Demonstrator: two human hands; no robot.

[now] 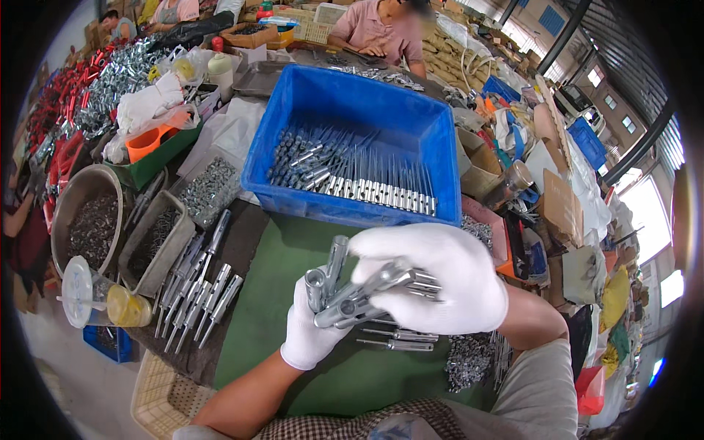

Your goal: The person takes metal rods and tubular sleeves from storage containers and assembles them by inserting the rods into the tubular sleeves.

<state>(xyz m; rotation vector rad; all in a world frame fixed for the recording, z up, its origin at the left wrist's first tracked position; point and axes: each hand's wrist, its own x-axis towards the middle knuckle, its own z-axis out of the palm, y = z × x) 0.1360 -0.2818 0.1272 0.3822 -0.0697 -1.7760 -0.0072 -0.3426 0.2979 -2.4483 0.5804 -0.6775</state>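
Note:
My left hand [306, 334], in a white glove, is closed round the thick ends of several shiny metal rods with tubular handles [339, 306]. My right hand [440, 268], also gloved, grips the same bunch from above, its fingers curled over it. Thin ends of rods stick out under the right palm. Beneath that hand more such rods [400, 341] lie on the green mat [253, 312]. Just beyond the hands stands a blue plastic bin [352, 210], with many of these rods [367, 188] laid in rows inside.
Left of the mat lie more rods [207, 301], a grey tray [150, 249] of small parts and a round tub [62, 213]. A lidded plastic cup [84, 293] stands near the table's left edge. Small metal pieces [468, 361] are heaped at right. Across the table sits a person [374, 29].

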